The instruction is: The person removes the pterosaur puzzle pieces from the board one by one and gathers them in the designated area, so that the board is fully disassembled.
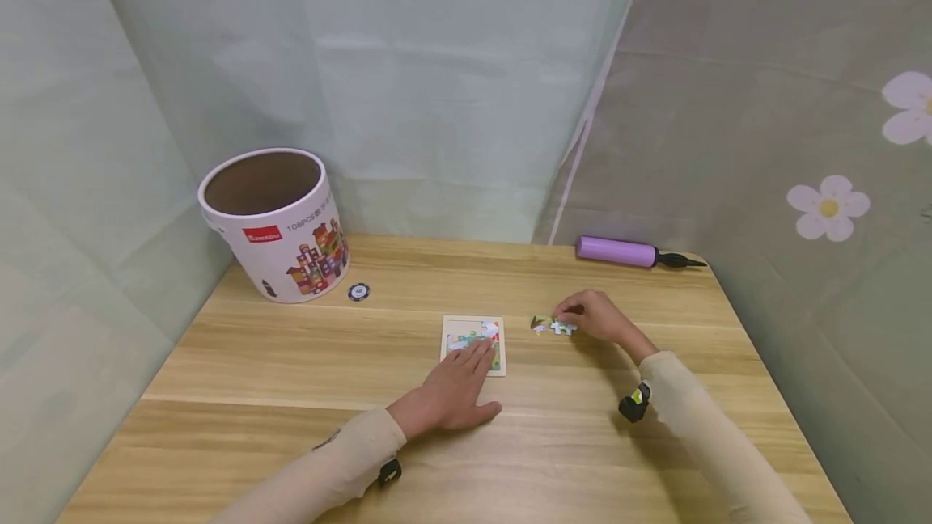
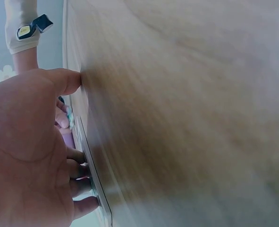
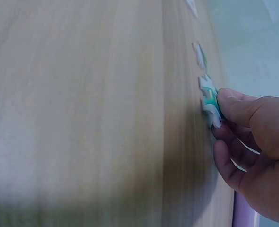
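Note:
A small square wooden puzzle board [image 1: 462, 326] lies on the table, partly filled with colourful pieces. My left hand [image 1: 453, 393] rests its straight fingers on the board's lower part and covers some of the picture; in the left wrist view the fingertips [image 2: 86, 204] sit on the board's edge, with the thumb touching the table. To the right of the board, my right hand [image 1: 595, 315] pinches a green and white jigsaw piece [image 3: 210, 100] between thumb and fingers. Another loose jigsaw piece [image 1: 540, 323] lies just left of that one.
A large white bucket [image 1: 291, 257] with printed building blocks stands at the back left, and a poker chip [image 1: 359, 291] lies beside it. A purple hand pump [image 1: 617, 251] lies along the back right edge. Cloth curtains [image 1: 466, 103] hang behind the wooden table [image 1: 291, 378].

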`<action>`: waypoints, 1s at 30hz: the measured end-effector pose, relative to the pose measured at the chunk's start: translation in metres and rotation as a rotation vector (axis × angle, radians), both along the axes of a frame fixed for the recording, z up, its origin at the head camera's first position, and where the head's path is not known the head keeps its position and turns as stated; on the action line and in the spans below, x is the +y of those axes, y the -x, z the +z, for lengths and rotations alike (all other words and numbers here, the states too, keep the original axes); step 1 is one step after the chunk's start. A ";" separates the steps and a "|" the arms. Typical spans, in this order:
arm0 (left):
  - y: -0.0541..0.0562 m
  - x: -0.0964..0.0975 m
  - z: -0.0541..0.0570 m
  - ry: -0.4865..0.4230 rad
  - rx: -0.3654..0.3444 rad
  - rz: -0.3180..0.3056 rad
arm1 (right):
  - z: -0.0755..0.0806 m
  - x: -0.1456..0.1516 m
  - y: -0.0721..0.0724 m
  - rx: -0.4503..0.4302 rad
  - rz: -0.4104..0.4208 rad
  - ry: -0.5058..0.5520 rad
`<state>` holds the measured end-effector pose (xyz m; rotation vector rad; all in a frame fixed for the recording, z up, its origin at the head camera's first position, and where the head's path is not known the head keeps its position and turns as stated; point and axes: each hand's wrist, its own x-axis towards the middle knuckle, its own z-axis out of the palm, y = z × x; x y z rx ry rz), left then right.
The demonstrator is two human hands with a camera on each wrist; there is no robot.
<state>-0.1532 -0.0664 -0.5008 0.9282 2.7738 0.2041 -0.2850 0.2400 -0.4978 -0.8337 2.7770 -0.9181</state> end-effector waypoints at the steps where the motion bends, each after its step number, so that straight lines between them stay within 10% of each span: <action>1: 0.000 0.000 0.000 0.002 -0.001 0.000 | -0.001 0.000 0.000 0.004 0.000 -0.004; 17: -0.002 -0.001 0.001 -0.008 0.010 -0.005 | 0.010 -0.010 0.002 0.077 -0.024 0.034; 30: -0.005 -0.003 0.001 -0.006 0.079 -0.010 | 0.021 -0.067 -0.008 0.095 0.162 0.040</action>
